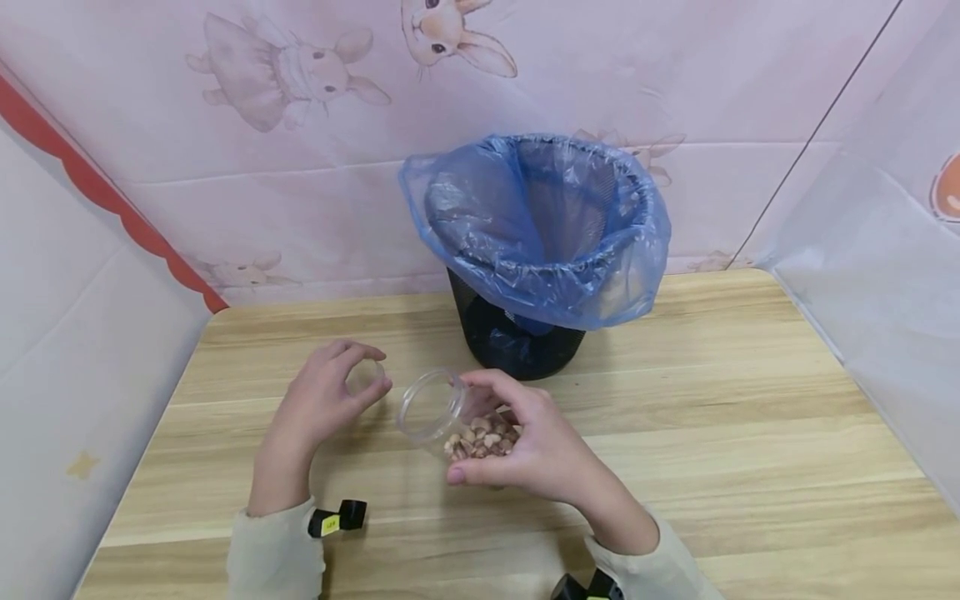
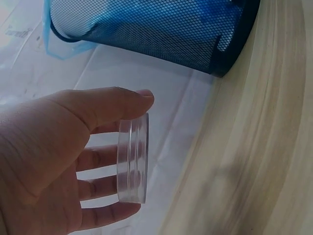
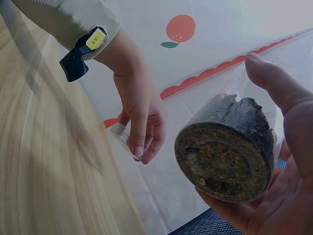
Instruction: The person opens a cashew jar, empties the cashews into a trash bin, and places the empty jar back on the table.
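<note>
My right hand grips a clear plastic jar lying on its side above the table, its open mouth facing left, with nuts pooled in its lower side. The right wrist view shows the jar's base packed with brown nuts, my thumb over its top. My left hand pinches the clear round lid between thumb and fingers, just left of the jar's mouth. In the left wrist view the lid stands on edge in my fingers.
A black mesh bin lined with a blue plastic bag stands on the wooden table right behind the hands. Pink printed sheets wall in the back and both sides. Black wrist cameras sit on both sleeves.
</note>
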{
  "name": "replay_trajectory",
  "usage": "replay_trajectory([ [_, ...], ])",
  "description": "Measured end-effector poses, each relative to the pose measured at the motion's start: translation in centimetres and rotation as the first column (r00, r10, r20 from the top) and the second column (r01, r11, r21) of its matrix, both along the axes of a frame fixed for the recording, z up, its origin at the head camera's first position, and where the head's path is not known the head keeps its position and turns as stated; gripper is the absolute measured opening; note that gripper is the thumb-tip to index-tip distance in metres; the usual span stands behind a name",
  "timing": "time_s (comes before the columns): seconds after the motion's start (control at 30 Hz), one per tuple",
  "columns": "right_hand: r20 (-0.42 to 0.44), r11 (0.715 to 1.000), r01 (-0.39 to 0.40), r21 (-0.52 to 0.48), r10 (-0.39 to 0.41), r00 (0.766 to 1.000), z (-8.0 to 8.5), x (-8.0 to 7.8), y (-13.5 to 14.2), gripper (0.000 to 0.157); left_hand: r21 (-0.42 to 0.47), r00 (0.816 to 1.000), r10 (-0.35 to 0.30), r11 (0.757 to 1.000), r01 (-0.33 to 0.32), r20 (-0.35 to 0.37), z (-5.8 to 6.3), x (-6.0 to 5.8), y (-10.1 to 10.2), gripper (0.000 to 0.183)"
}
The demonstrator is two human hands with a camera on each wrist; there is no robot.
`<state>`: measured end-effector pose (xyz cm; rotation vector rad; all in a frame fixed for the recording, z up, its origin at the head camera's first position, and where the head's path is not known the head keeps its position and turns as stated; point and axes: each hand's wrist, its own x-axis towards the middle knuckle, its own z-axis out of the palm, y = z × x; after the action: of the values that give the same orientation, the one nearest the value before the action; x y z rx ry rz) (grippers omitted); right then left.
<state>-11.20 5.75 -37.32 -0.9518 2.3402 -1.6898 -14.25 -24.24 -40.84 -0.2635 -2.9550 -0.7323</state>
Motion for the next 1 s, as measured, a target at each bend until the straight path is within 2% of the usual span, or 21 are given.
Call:
replay_trajectory([
  [0.27,0.0,1.0,0.009,0.01,-0.009,1.0,0.0,0.0,0.0,0.077,-0.004,0.998,-0.012,1.0,0.012,0.062,-0.6,-0.2,-0.2,0.036],
  [0.5,-0.009,1.0,0.01,0.013,-0.01,1.0,0.0,0.0,0.0,0.077,-0.004,0.998,-0.043,0.999,0.044,0.053,-1.3,-0.5,-0.4,0.036],
  [1.0,0.006,1.0,0.009,0.017,-0.009,1.0,0.2,0.0,0.1,0.077,-0.009,0.992,-0.054,0.998,0.055,0.11,-2.4,-0.7,-0.2,0.038],
])
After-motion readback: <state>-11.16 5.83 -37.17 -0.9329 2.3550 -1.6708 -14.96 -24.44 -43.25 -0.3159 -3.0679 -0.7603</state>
